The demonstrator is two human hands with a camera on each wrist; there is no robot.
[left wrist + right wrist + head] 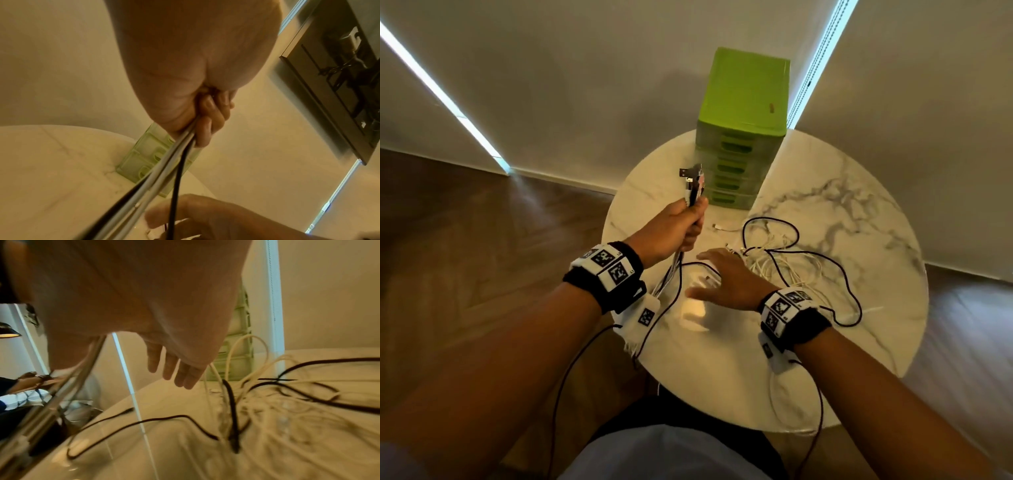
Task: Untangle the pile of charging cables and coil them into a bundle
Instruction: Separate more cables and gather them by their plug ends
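Observation:
My left hand (pixel 688 222) is raised above the table's left side and grips a bunch of cables (pixel 693 186) near their plug ends, which stick up above the fist. In the left wrist view the fingers (pixel 205 128) curl round several white and black cables (pixel 164 172) that run down from the fist. My right hand (pixel 717 277) hovers flat over the table with straight fingers (pixel 179 371) and holds nothing. To its right a loose tangle of white and black cables (pixel 787 260) lies on the marble top, also seen spread out as cables (pixel 267 402) in the right wrist view.
A green plastic drawer unit (pixel 743 130) stands at the back of the round marble table (pixel 859 212), close behind my left hand. A single white plug end (pixel 717 226) lies in front of it. Wooden floor (pixel 482 219) surrounds the table; walls stand behind.

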